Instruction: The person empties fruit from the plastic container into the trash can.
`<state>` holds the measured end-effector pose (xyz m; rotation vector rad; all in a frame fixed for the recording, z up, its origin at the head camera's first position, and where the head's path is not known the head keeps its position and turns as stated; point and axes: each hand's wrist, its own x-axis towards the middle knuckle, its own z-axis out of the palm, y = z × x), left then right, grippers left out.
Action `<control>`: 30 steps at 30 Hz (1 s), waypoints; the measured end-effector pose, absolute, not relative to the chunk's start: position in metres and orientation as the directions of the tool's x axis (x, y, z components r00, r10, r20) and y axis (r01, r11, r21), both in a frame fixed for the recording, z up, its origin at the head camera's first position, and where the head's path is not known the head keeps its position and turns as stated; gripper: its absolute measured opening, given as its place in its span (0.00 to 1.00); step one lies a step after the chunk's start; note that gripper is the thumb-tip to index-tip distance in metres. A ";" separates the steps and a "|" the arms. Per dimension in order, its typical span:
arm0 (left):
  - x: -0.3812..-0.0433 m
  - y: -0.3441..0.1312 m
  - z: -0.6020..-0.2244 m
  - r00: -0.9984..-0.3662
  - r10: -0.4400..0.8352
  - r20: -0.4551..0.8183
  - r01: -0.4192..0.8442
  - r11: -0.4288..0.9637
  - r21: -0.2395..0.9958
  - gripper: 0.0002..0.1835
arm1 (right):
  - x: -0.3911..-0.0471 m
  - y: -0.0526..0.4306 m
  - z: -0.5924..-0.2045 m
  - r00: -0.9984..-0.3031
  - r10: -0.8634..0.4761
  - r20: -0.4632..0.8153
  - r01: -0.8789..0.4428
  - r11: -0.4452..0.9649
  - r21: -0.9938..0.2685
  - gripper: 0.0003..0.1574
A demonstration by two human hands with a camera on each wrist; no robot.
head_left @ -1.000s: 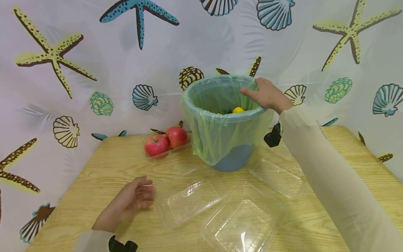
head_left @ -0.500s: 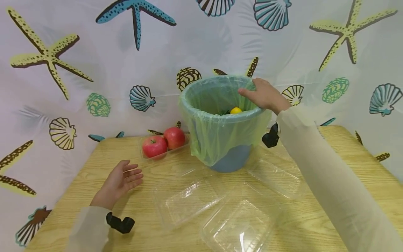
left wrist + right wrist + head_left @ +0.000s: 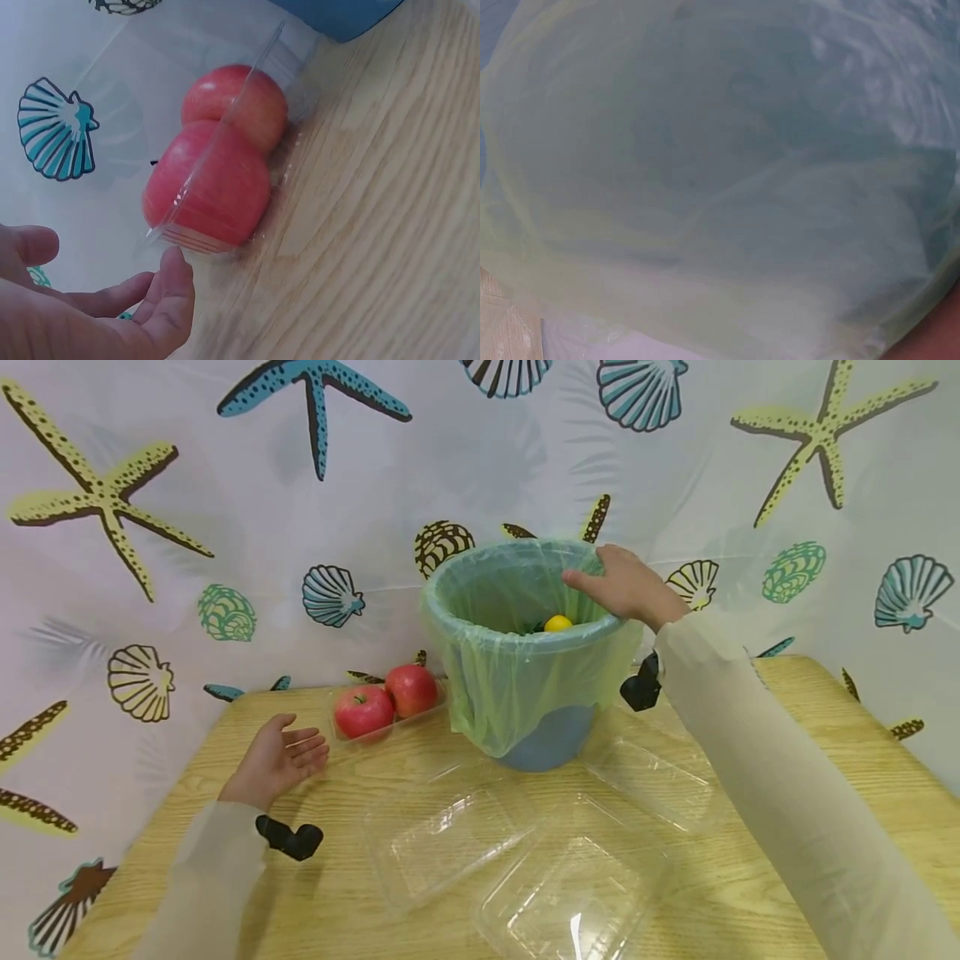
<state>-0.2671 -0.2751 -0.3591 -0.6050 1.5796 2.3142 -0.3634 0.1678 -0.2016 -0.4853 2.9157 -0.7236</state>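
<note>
A blue trash bin (image 3: 551, 739) lined with a thin yellow-green bag (image 3: 487, 685) stands at the back of the table. My right hand (image 3: 630, 589) grips its right rim, thumb on the inner side. Inside the bin a yellow round thing (image 3: 557, 623) and something dark green show. Left of the bin, two red apples (image 3: 363, 711) sit in a clear plastic tray (image 3: 191, 169). My left hand (image 3: 277, 762) is just short of the tray's near-left end, fingers apart from it and holding nothing. The bag fills most of the right wrist view.
Three more clear plastic trays lie on the wooden table (image 3: 360, 910): one at front left (image 3: 450, 839), one at front centre (image 3: 577, 893), and one right of the bin (image 3: 660, 777). Behind the table hangs a white cloth (image 3: 480, 460) printed with shells and starfish.
My left hand has moved away from the front-left tray, back and leftward toward the apples. My right hand stays on the bin's rim. The whole view has shifted slightly.
</note>
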 end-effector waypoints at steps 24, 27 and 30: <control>-0.271 -0.267 -0.364 -0.842 0.040 -0.538 -0.519 -0.328 0.789 0.20 | -0.362 0.166 -0.201 -0.944 -0.330 -0.028 -0.277 0.833 -0.479 0.53; -0.268 -0.262 -0.363 -0.855 0.031 -0.519 -0.501 -0.310 0.808 0.17 | -0.362 0.166 -0.201 -0.945 -0.325 -0.032 -0.271 0.835 -0.478 0.53; -0.265 -0.257 -0.362 -0.866 0.015 -0.501 -0.483 -0.287 0.827 0.15 | -0.362 0.167 -0.202 -0.947 -0.320 -0.034 -0.266 0.837 -0.478 0.53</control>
